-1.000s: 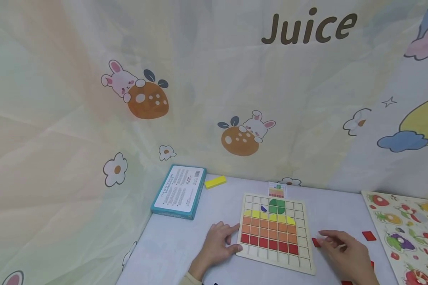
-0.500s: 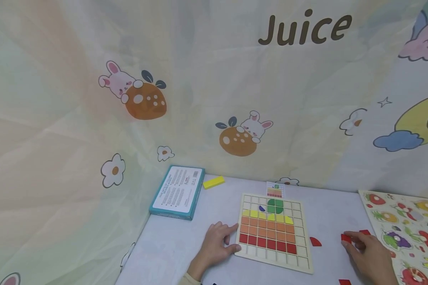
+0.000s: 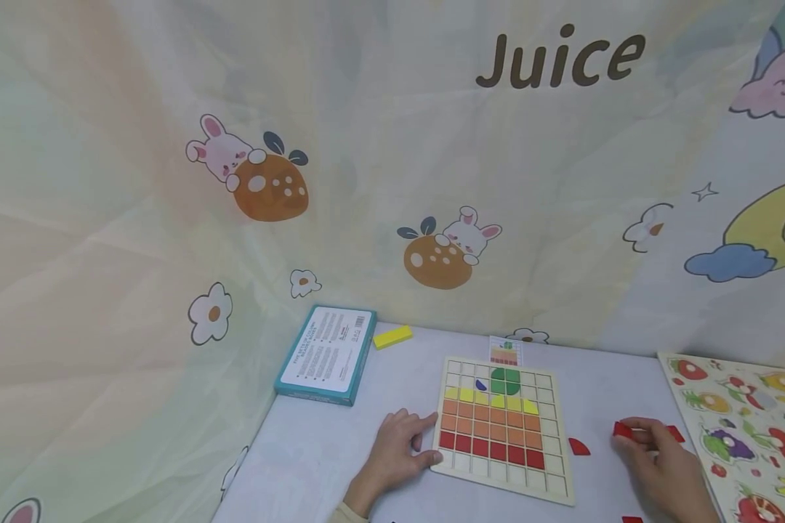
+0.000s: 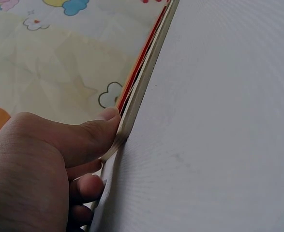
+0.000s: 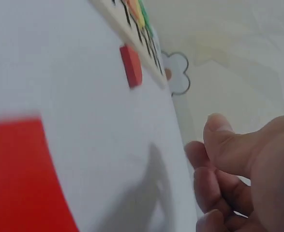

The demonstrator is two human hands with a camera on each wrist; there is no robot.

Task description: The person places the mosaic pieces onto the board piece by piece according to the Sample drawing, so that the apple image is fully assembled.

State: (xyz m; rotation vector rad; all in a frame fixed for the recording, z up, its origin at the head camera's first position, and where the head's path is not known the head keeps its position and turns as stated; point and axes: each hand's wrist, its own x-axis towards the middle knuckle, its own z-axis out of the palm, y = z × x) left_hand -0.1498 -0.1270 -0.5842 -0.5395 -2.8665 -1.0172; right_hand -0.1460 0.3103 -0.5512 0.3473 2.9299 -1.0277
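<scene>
In the head view a wooden grid board [image 3: 556, 465] lies on the table, with red, orange, yellow and green pieces and one blue piece in its cells. The left hand [image 3: 392, 447] rests at its left side; thumb and index finger touch the edge, the other fingers curled in. At the right, the right hand [image 3: 667, 461] pinches a red piece [image 3: 622, 430] between thumb and fingertips, apart from the board. That piece is hidden in the right wrist view. A red quarter-circle piece [image 3: 579, 447] lies between board and right hand. Another red piece [image 3: 675, 434] shows behind the fingers.
A small pattern card [image 3: 506, 350] stands behind the board. At the back left are a blue-edged box [image 3: 327, 349] and a yellow block [image 3: 393, 337]. A fruit picture board [image 3: 746, 428] lies far right. One more red piece [image 3: 632, 519] sits at the front.
The right hand has left the red quarter-circle piece beside the board, gone right and picked up another red piece, then come slightly back left. The left hand stays at the board's edge.
</scene>
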